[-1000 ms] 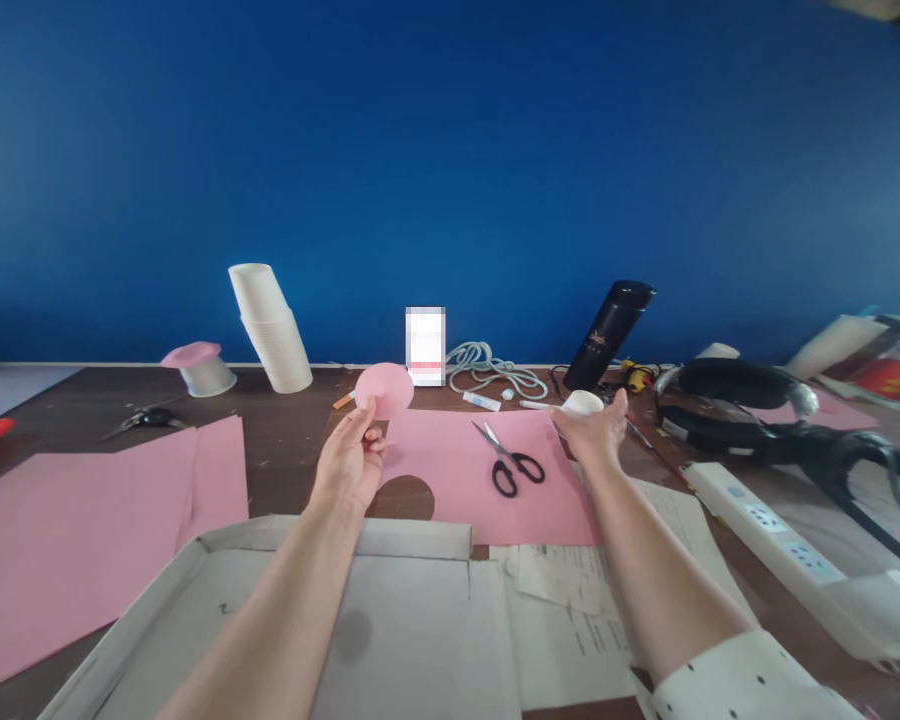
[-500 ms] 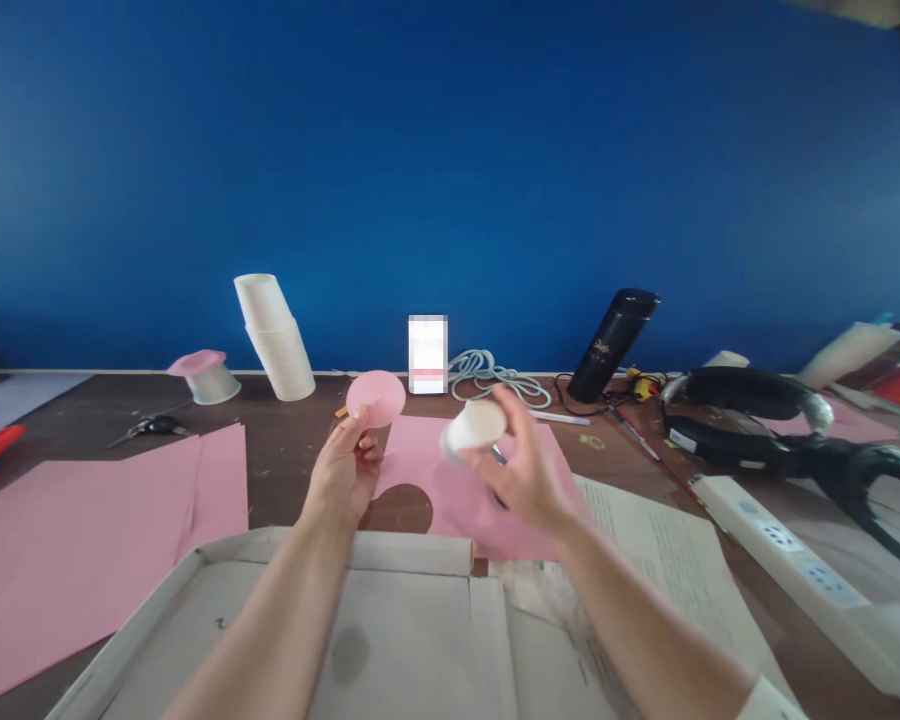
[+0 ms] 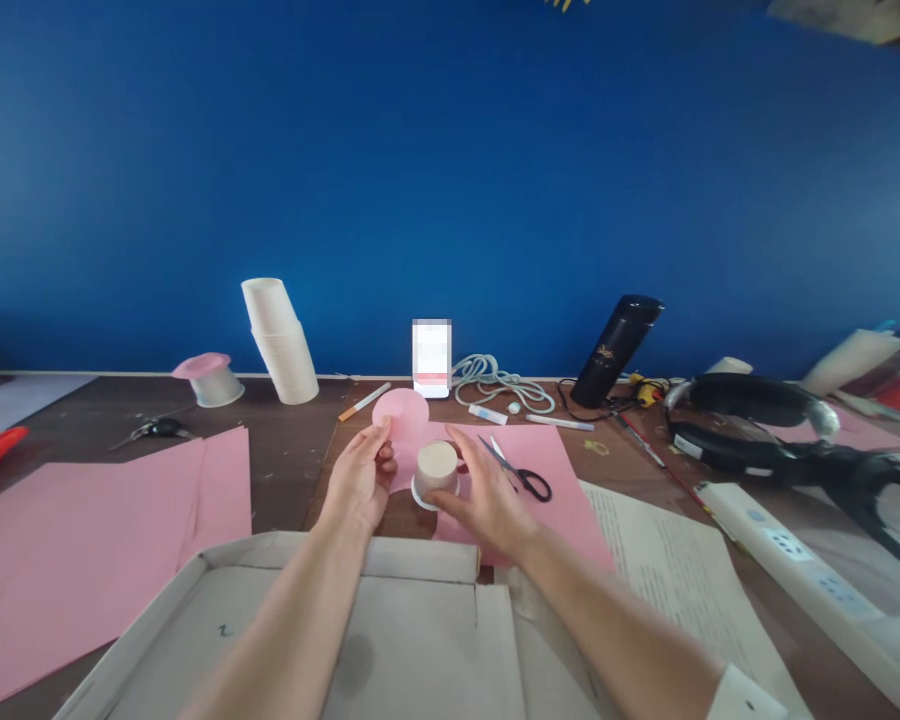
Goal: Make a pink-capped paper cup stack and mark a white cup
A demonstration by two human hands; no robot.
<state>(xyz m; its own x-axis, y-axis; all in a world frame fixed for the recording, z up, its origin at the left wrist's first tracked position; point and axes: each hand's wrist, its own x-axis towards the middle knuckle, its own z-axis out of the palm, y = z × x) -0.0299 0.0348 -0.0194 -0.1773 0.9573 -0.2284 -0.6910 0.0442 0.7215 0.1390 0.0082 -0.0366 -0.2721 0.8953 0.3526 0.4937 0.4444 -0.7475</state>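
Note:
My left hand (image 3: 360,482) pinches a round pink paper disc (image 3: 401,414) and holds it upright above the table. My right hand (image 3: 487,498) grips a small white paper cup (image 3: 436,473), turned bottom-up, right beside the disc and close to my left fingers. Below both hands lies a pink paper sheet (image 3: 551,480) with a round hole cut out of it. Black-handled scissors (image 3: 523,475) rest on that sheet, just right of my right hand.
A leaning stack of white cups (image 3: 279,342), a cup capped in pink (image 3: 208,378), a black flask (image 3: 616,350), cord, pens and a glue tube line the back. Large pink sheets (image 3: 82,540) lie left, an open cardboard box (image 3: 390,640) near me, a power strip (image 3: 795,570) and black headset (image 3: 780,430) right.
My right hand picked up the small white cup from the right side of the table and carried it left to the pink disc. My left hand stayed nearly still with the disc.

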